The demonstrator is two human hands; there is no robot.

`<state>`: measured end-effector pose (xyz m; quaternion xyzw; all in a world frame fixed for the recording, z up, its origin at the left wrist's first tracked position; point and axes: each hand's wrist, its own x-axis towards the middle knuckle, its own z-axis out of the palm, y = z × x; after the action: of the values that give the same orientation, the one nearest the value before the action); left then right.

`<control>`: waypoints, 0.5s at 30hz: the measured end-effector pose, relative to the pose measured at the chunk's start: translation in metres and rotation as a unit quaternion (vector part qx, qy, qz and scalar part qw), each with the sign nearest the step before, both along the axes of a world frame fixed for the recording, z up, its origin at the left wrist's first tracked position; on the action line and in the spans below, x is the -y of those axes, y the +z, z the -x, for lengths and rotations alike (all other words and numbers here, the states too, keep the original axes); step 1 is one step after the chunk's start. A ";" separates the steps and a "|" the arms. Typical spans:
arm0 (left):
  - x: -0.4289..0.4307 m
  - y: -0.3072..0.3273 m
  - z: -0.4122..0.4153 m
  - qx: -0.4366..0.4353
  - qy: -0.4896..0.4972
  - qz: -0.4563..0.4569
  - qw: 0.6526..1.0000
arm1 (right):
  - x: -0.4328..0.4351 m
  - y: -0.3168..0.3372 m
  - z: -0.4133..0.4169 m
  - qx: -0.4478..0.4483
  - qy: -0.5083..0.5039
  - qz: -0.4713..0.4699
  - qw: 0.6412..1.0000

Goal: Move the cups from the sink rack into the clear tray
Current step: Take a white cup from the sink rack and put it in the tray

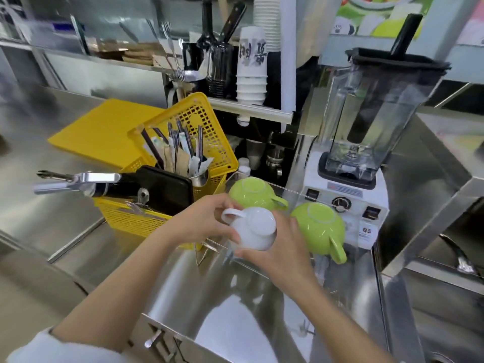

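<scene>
A white cup (255,229) is held upside down between both hands, its handle pointing left. My left hand (203,222) grips it from the left near the handle. My right hand (284,254) supports it from the right and below. The cup hovers at the near left end of the clear tray (293,191). Two green cups stand upside down inside the tray: one (252,196) at the back left, the other (318,227) at the right with its handle toward me. The sink rack is not visible.
A yellow basket (180,153) with straws, utensils and a black tray stands left of the clear tray, a yellow board (99,137) behind it. A white blender (366,142) stands right behind the tray. A steel sink basin (235,310) lies below my arms.
</scene>
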<state>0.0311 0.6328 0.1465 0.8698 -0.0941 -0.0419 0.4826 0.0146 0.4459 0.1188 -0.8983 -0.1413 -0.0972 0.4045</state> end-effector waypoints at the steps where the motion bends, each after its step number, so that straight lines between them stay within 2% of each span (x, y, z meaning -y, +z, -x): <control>1: -0.003 -0.003 -0.001 -0.006 -0.002 0.006 1.000 | -0.003 -0.001 -0.001 -0.004 -0.001 0.012 1.000; 8: -0.021 -0.013 -0.004 0.005 0.028 0.002 1.000 | -0.023 -0.004 -0.007 -0.020 0.001 0.024 1.000; 15: -0.036 -0.014 -0.001 -0.010 0.019 -0.016 1.000 | -0.033 -0.004 -0.007 -0.056 0.012 0.063 0.996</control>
<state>0.0325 0.6688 0.1321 0.8787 -0.0724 -0.0427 0.4699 0.0217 0.4786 0.1150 -0.9241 -0.1352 -0.0329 0.3559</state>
